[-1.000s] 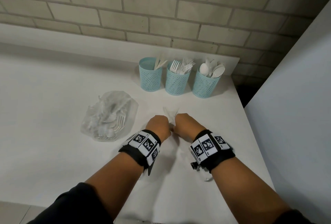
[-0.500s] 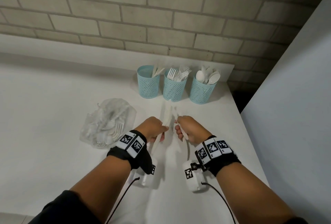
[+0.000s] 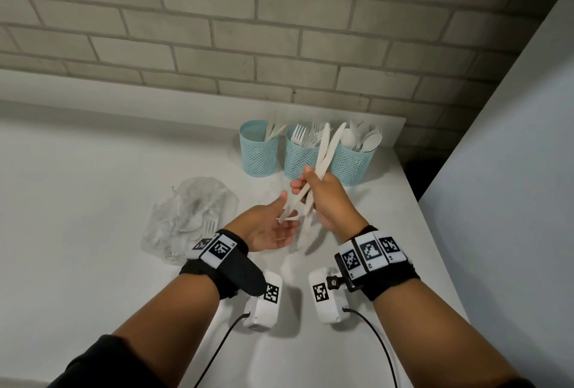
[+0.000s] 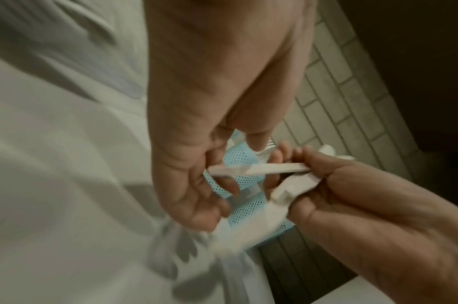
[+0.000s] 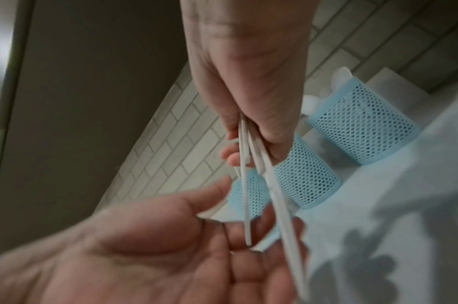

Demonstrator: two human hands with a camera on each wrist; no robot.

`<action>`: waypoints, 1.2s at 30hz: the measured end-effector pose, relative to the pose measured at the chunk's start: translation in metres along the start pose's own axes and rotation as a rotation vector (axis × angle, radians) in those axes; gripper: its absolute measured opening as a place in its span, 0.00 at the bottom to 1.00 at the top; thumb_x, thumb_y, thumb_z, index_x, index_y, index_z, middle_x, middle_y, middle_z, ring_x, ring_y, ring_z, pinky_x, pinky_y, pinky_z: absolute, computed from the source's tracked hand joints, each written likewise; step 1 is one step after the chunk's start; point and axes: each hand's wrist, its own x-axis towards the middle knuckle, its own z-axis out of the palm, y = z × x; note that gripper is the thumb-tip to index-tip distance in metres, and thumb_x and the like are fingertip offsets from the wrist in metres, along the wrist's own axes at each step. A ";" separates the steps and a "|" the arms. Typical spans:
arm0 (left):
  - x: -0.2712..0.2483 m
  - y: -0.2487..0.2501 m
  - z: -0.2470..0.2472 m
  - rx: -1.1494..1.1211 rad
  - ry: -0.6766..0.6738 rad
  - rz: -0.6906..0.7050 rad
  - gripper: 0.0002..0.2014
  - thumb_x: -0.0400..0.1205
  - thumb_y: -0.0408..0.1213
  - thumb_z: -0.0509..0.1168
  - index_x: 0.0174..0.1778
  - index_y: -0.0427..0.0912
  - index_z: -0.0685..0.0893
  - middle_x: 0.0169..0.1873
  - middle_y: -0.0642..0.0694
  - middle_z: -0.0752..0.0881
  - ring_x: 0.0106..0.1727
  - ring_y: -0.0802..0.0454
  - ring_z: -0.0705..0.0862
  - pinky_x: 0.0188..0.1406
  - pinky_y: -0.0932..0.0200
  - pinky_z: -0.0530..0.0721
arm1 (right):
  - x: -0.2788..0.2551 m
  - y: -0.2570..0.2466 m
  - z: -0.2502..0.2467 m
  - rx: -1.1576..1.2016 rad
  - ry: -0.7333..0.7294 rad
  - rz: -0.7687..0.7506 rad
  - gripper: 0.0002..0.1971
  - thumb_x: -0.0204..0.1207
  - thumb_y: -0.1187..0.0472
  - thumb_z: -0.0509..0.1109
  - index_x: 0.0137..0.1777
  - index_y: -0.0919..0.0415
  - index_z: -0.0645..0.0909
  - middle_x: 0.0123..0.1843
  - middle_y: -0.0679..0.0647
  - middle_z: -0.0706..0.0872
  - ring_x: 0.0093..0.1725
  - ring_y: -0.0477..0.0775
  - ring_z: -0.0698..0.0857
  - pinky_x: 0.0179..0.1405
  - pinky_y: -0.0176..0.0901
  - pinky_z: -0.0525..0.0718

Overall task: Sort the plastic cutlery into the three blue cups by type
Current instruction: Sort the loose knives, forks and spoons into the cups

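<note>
Two bare forearms enter from the bottom of the head view, each with a dark sleeve (image 3: 93,362) pushed up near the elbow at the lower corners of the frame. Each wrist wears a wide black fabric wristband (image 3: 223,269) carrying a row of white square tags printed with black block-pattern markers (image 3: 369,251). Under each wrist hangs a rounded white camera housing (image 3: 262,303) bearing one more black-and-white marker; the one right of centre (image 3: 326,297) is fixed to its band by a small black bracket with a knob. A thin black cable (image 3: 217,353) runs from each housing down toward the bottom edge.
</note>
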 end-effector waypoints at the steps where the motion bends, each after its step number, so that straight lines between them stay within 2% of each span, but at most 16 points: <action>1: 0.001 0.000 -0.002 -0.060 -0.019 -0.034 0.25 0.83 0.59 0.52 0.50 0.38 0.78 0.44 0.40 0.84 0.43 0.47 0.83 0.47 0.54 0.82 | 0.000 -0.003 0.001 0.079 -0.008 -0.020 0.11 0.85 0.59 0.57 0.42 0.59 0.75 0.30 0.52 0.84 0.31 0.46 0.85 0.35 0.36 0.83; 3: 0.002 0.001 -0.004 -0.137 -0.070 -0.057 0.27 0.85 0.57 0.48 0.54 0.34 0.77 0.48 0.34 0.84 0.49 0.39 0.84 0.56 0.46 0.80 | 0.001 -0.006 0.004 0.175 -0.037 -0.041 0.08 0.85 0.60 0.58 0.44 0.57 0.75 0.27 0.47 0.84 0.33 0.46 0.86 0.41 0.39 0.84; 5: 0.001 0.002 -0.004 -0.166 -0.110 -0.065 0.26 0.87 0.53 0.48 0.55 0.32 0.79 0.48 0.31 0.86 0.49 0.35 0.86 0.58 0.39 0.81 | 0.000 -0.005 0.008 0.239 -0.077 -0.051 0.08 0.85 0.61 0.58 0.44 0.57 0.75 0.24 0.46 0.83 0.32 0.45 0.85 0.45 0.41 0.84; 8: 0.000 0.002 -0.004 -0.167 -0.110 -0.070 0.22 0.88 0.47 0.51 0.52 0.31 0.82 0.42 0.32 0.89 0.40 0.38 0.90 0.46 0.45 0.88 | -0.002 -0.005 0.012 0.285 -0.141 -0.084 0.08 0.84 0.62 0.58 0.44 0.58 0.77 0.25 0.46 0.80 0.31 0.45 0.83 0.46 0.40 0.85; 11: -0.002 0.002 -0.004 -0.153 -0.112 -0.049 0.21 0.86 0.47 0.54 0.50 0.32 0.84 0.40 0.36 0.90 0.38 0.43 0.91 0.43 0.50 0.88 | -0.002 -0.006 0.011 0.284 -0.161 -0.088 0.09 0.84 0.60 0.58 0.44 0.60 0.77 0.25 0.47 0.80 0.30 0.47 0.82 0.44 0.40 0.86; 13: -0.004 0.003 -0.003 -0.152 -0.127 -0.011 0.24 0.85 0.53 0.54 0.51 0.35 0.85 0.42 0.37 0.91 0.40 0.45 0.91 0.46 0.52 0.88 | 0.000 -0.007 0.009 0.245 -0.143 -0.080 0.11 0.85 0.57 0.58 0.44 0.60 0.76 0.25 0.48 0.82 0.29 0.47 0.85 0.41 0.42 0.86; 15: -0.007 0.003 -0.004 -0.113 -0.160 0.027 0.26 0.83 0.58 0.53 0.53 0.38 0.85 0.45 0.39 0.91 0.43 0.47 0.91 0.52 0.52 0.86 | 0.001 -0.010 0.005 0.173 -0.141 -0.075 0.12 0.85 0.55 0.57 0.43 0.60 0.75 0.28 0.50 0.87 0.29 0.48 0.86 0.32 0.39 0.84; 17: -0.012 0.003 -0.007 -0.075 -0.237 0.035 0.26 0.83 0.57 0.51 0.56 0.41 0.84 0.49 0.42 0.90 0.47 0.48 0.90 0.55 0.51 0.85 | 0.001 -0.013 0.000 0.100 -0.175 -0.062 0.13 0.85 0.53 0.55 0.43 0.59 0.74 0.33 0.50 0.91 0.29 0.47 0.87 0.23 0.35 0.79; 18: -0.014 0.004 -0.008 -0.066 -0.276 0.033 0.24 0.84 0.56 0.50 0.57 0.42 0.84 0.50 0.43 0.90 0.48 0.48 0.90 0.56 0.50 0.85 | 0.000 -0.014 -0.001 0.072 -0.201 -0.049 0.13 0.85 0.53 0.55 0.43 0.59 0.74 0.36 0.50 0.91 0.30 0.47 0.87 0.23 0.35 0.78; 21: -0.016 0.007 -0.004 -0.083 -0.295 0.035 0.27 0.85 0.55 0.47 0.54 0.40 0.84 0.46 0.42 0.91 0.44 0.49 0.90 0.51 0.53 0.87 | -0.003 -0.012 0.002 0.060 -0.247 -0.035 0.13 0.85 0.53 0.57 0.43 0.59 0.75 0.41 0.52 0.92 0.37 0.48 0.89 0.35 0.39 0.85; 25: -0.008 0.010 -0.004 -0.172 -0.209 -0.009 0.29 0.84 0.59 0.48 0.51 0.38 0.84 0.41 0.40 0.90 0.39 0.47 0.90 0.40 0.57 0.89 | -0.002 -0.016 0.010 0.064 -0.190 -0.131 0.13 0.85 0.54 0.56 0.43 0.60 0.75 0.38 0.52 0.92 0.40 0.50 0.91 0.41 0.39 0.87; 27: -0.004 0.009 -0.012 -0.300 -0.201 -0.039 0.26 0.86 0.54 0.48 0.51 0.36 0.83 0.44 0.35 0.90 0.42 0.41 0.91 0.43 0.52 0.89 | 0.001 -0.025 0.010 0.077 -0.162 -0.209 0.13 0.85 0.55 0.56 0.43 0.60 0.76 0.36 0.51 0.92 0.41 0.49 0.91 0.46 0.39 0.87; 30: -0.001 0.010 -0.015 -0.397 -0.211 -0.017 0.26 0.87 0.50 0.48 0.53 0.30 0.82 0.47 0.28 0.88 0.45 0.35 0.90 0.47 0.45 0.87 | -0.001 -0.030 0.013 0.057 -0.189 -0.268 0.10 0.84 0.57 0.58 0.44 0.58 0.79 0.38 0.50 0.91 0.44 0.48 0.90 0.47 0.37 0.86; 32: -0.001 0.012 -0.011 -0.375 -0.240 0.017 0.29 0.87 0.51 0.47 0.52 0.30 0.86 0.47 0.30 0.88 0.46 0.36 0.90 0.49 0.47 0.87 | -0.004 -0.026 0.015 -0.014 -0.210 -0.264 0.08 0.83 0.58 0.62 0.44 0.54 0.80 0.42 0.50 0.91 0.45 0.47 0.89 0.47 0.38 0.85; 34: -0.002 0.012 -0.009 -0.334 -0.272 0.047 0.32 0.87 0.53 0.47 0.48 0.32 0.90 0.47 0.33 0.89 0.46 0.40 0.90 0.51 0.51 0.86 | -0.004 -0.021 0.015 -0.065 -0.189 -0.231 0.10 0.82 0.56 0.62 0.42 0.53 0.81 0.45 0.52 0.91 0.45 0.48 0.89 0.48 0.39 0.86; 36: -0.005 0.012 -0.010 -0.279 -0.294 0.085 0.32 0.85 0.56 0.47 0.49 0.34 0.89 0.46 0.37 0.89 0.44 0.45 0.90 0.50 0.54 0.87 | -0.001 -0.021 0.013 -0.079 -0.187 -0.167 0.13 0.83 0.55 0.60 0.40 0.55 0.81 0.46 0.53 0.91 0.43 0.48 0.89 0.45 0.39 0.85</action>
